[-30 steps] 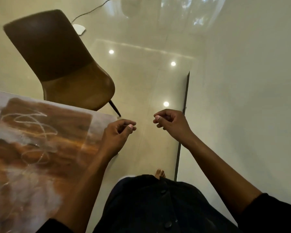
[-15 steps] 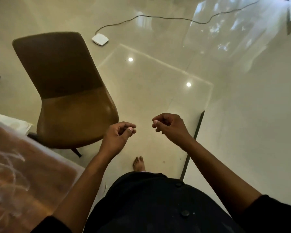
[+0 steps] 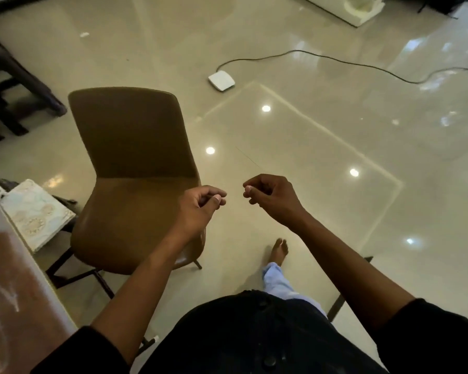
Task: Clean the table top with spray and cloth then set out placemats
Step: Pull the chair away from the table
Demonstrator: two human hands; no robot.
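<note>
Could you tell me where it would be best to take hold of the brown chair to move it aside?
Probably the chair's backrest top edge, gripped from behind: it is the highest, thinnest free edge, while the seat faces the table.

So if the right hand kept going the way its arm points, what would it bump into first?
Probably nothing soon. The right hand points forward and slightly left over bare shiny floor. The white box lies farther along, roughly in line, but depth is hard to judge.

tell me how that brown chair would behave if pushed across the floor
The brown chair would probably slide easily, since the tiled floor looks glossy. Its thin dark legs under a tall back suggest it might tip if pushed high.
</note>
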